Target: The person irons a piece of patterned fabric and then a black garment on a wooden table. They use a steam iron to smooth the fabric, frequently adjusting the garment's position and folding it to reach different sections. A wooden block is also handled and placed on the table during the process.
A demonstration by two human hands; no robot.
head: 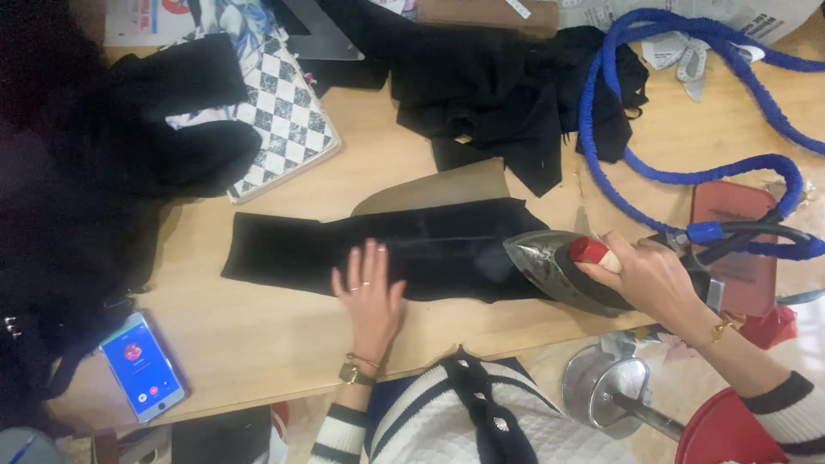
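This looks like a tailoring workshop. A heavy steam iron (559,266) with a blue hose (687,176) presses black fabric (387,249) on a wooden counter (258,335). More dark cloth pieces (490,86) lie heaped nearby.

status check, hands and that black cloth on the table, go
Left hand flat on black cloth strip. Right hand grips iron at strip's right end. Blue hose trails behind.

The left hand (369,288) is lying flat, palm down, with the fingers extended and slightly spread, pointing away from the body. Rings are showing on two fingers, and a watch and a thin bracelet are sitting on the left wrist. The right hand (653,277) is reaching in from the right, fingers curled closed in a grip, knuckles facing up. The right wrist is bearing a gold bracelet. Both forearms are wearing striped sleeves.
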